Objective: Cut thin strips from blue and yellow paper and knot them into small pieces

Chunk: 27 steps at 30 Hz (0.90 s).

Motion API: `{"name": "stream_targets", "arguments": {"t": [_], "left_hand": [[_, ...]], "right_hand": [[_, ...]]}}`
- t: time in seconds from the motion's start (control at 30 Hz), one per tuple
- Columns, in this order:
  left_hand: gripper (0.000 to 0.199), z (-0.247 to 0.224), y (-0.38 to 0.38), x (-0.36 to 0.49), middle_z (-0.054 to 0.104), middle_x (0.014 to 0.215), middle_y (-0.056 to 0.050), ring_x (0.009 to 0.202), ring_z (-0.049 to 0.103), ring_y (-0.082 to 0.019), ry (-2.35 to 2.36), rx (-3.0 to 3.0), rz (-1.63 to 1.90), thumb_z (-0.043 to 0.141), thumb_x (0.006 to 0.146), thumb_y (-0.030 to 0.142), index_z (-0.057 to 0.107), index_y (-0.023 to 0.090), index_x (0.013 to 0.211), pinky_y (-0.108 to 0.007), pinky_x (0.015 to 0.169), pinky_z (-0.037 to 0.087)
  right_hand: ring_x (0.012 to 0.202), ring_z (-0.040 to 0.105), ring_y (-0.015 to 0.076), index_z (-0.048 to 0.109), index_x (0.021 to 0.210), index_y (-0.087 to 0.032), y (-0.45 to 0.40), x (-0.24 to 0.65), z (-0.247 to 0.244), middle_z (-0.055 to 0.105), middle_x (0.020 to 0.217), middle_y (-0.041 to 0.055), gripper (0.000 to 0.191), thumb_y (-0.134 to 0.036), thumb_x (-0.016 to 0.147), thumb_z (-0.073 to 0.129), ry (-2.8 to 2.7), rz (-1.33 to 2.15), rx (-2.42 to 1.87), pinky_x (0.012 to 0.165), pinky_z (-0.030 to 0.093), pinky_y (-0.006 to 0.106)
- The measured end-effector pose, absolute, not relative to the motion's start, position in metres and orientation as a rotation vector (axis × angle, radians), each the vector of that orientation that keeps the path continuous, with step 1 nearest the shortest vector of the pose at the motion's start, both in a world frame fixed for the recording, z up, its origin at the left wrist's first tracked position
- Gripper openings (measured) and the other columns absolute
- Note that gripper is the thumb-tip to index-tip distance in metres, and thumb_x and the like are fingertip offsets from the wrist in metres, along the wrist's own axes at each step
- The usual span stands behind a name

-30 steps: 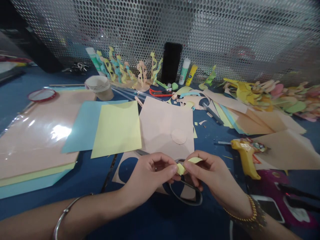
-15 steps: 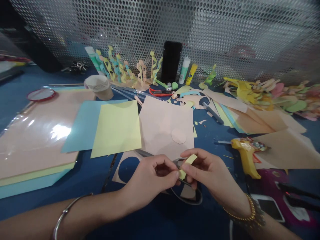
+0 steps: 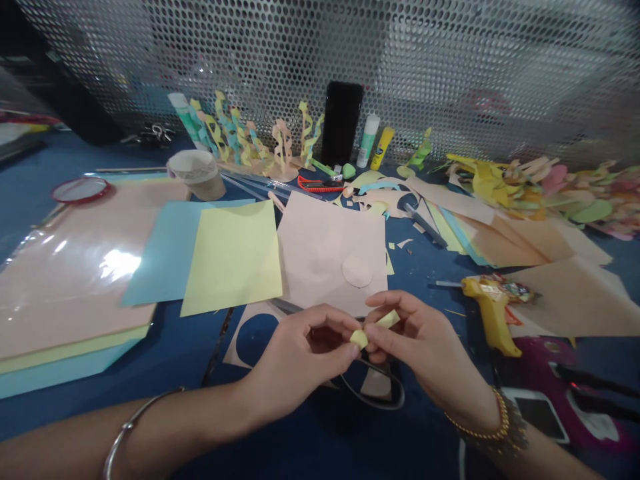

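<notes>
Between my two hands is a small yellow paper strip [image 3: 388, 319], bent or curled at its left end. My left hand [image 3: 315, 347] pinches that curled end between thumb and fingertips. The middle of the strip is gripped by my right hand [image 3: 407, 333], with its straight end sticking up past the thumb. Below the hands lies a pair of scissors [image 3: 401, 393]; one loop handle shows and the rest is mostly covered. Just beyond the fingers, a pale pink sheet [image 3: 325, 247] carries a cut paper circle [image 3: 357, 272].
Yellow paper [image 3: 235, 260] and blue paper [image 3: 160, 260] lie left of centre. A yellow glue gun [image 3: 493, 313] rests at right, near a white phone [image 3: 537, 417]. Curled paper pieces [image 3: 235, 137], a paper cup [image 3: 197, 175], an upright black phone [image 3: 343, 123] and glue sticks [image 3: 369, 140] stand behind.
The yellow strip has turned from steep to flatter, and its left end is now folded or curled at my left fingertips. My right fingers have shifted slightly upward.
</notes>
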<state>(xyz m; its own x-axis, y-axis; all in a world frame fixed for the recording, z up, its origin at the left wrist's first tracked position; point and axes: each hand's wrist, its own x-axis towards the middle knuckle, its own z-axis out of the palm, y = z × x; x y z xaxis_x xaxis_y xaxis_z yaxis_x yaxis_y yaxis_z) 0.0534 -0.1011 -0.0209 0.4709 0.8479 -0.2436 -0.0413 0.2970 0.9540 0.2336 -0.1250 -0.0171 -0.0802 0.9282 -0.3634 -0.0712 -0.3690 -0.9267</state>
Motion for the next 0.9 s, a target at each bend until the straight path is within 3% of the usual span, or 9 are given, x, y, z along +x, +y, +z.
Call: {"name": "stream_targets", "arguments": {"t": [0.27, 0.4, 0.57, 0.9], "left_hand": [[0.013, -0.0254, -0.1006, 0.0516, 0.07, 0.082, -0.003, 0.075, 0.066, -0.014, 0.885, 1.175, 0.75, 0.066, 0.078, 0.016, 0.071, 0.018, 0.089, -0.023, 0.07, 0.054], [0.026, -0.0271, -0.101, 0.0521, 0.07, 0.085, 0.0, 0.076, 0.067, -0.013, 0.881, 1.18, 0.761, 0.069, 0.074, 0.013, 0.07, 0.023, 0.098, -0.021, 0.069, 0.055], [0.016, -0.0272, -0.1003, 0.051, 0.075, 0.083, 0.0, 0.075, 0.07, -0.013, 0.903, 1.133, 0.775, 0.073, 0.073, 0.016, 0.072, 0.021, 0.088, -0.021, 0.071, 0.056], [0.017, -0.0254, -0.0989, 0.0502, 0.075, 0.088, -0.002, 0.079, 0.07, -0.015, 0.891, 1.169, 0.764, 0.072, 0.074, 0.017, 0.073, 0.021, 0.091, -0.023, 0.074, 0.057]], "right_hand": [[0.063, 0.066, 0.0099, 0.058, 0.097, -0.019, -0.1243, 0.2319, -0.0138, 0.064, 0.076, -0.0015, 0.026, -0.025, 0.075, 0.072, -1.046, 1.603, -1.395, 0.052, 0.057, 0.017], [0.06, 0.065, 0.0079, 0.057, 0.093, -0.019, -0.1233, 0.2319, -0.0135, 0.064, 0.074, -0.0029, 0.024, -0.025, 0.076, 0.073, -0.958, 1.637, -1.385, 0.052, 0.056, 0.016], [0.058, 0.065, 0.0072, 0.059, 0.084, -0.017, -0.1234, 0.2315, -0.0117, 0.065, 0.07, -0.0025, 0.023, -0.027, 0.073, 0.076, -0.898, 1.688, -1.363, 0.052, 0.055, 0.015], [0.056, 0.064, 0.0062, 0.058, 0.086, -0.018, -0.1243, 0.2307, -0.0158, 0.063, 0.069, -0.0046, 0.026, -0.027, 0.071, 0.077, -0.853, 1.683, -1.353, 0.05, 0.054, 0.014]]}}
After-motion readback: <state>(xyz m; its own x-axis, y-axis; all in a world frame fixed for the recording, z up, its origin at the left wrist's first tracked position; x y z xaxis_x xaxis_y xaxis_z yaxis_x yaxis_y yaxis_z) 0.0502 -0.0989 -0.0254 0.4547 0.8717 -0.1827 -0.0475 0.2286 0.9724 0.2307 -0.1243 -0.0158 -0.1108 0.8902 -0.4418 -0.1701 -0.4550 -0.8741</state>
